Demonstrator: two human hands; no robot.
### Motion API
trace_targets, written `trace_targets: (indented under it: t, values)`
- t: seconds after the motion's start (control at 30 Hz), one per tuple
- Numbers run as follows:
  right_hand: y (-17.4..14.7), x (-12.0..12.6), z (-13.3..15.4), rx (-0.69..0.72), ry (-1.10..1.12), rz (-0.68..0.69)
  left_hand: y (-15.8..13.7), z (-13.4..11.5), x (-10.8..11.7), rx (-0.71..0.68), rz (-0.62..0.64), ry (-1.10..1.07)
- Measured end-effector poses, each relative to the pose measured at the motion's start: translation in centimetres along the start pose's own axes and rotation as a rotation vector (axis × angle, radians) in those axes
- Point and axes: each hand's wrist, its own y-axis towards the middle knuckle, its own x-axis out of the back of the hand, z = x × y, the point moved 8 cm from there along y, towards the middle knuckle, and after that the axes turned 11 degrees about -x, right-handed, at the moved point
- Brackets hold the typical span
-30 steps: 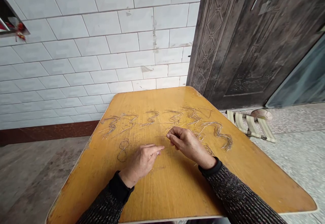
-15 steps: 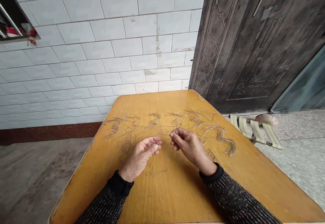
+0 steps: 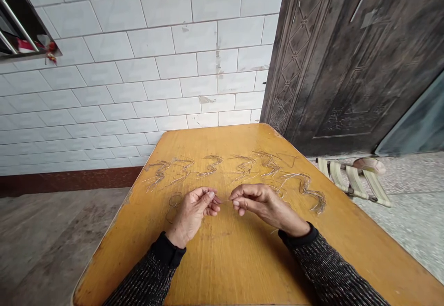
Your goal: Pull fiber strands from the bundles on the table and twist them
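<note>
My left hand point(image 3: 196, 211) is closed in a pinch over the table, with a thin wire point(image 3: 225, 200) between thumb and fingers. My right hand point(image 3: 260, 204) pinches the same strand from the other side, so it spans the small gap between my fingertips. Beyond my hands lie several bunches of thin bent wires, among them a wavy bunch point(image 3: 210, 165) in the middle and a thicker one point(image 3: 307, 188) at the right. Beside my left hand rests a looped wire point(image 3: 172, 208). Some wires are partly hidden behind my right hand.
The wooden table point(image 3: 215, 269) reaches toward a white tiled wall point(image 3: 166, 70). A dark carved door point(image 3: 333, 65) stands at the right. On the floor there, a strapped frame point(image 3: 354, 181) lies close to the table edge. A barred window point(image 3: 17, 28) is at the upper left.
My right hand has moved slightly down and turned flatter, its fingertips now lower and level with the left hand's. The left hand stays nearly in place. The view has shifted slightly.
</note>
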Motion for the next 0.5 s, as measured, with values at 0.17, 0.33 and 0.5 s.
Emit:
trace_targets:
  t: [0.17, 0.33, 0.5]
  values:
    - [-0.8, -0.5, 2.0, 0.184, -0.302, 0.058, 0.0, 0.0, 0.2, -0.003, -0.001, 0.046]
    - [-1.1, -1.1, 2.8, 0.304, -0.637, -0.042, 0.0, -0.1, 0.4, -0.015, -0.028, 0.092]
    - [-0.9, -1.5, 2.6, 0.345, -0.715, -0.144, -0.1, -0.5, 0.7, -0.017, -0.078, 0.133]
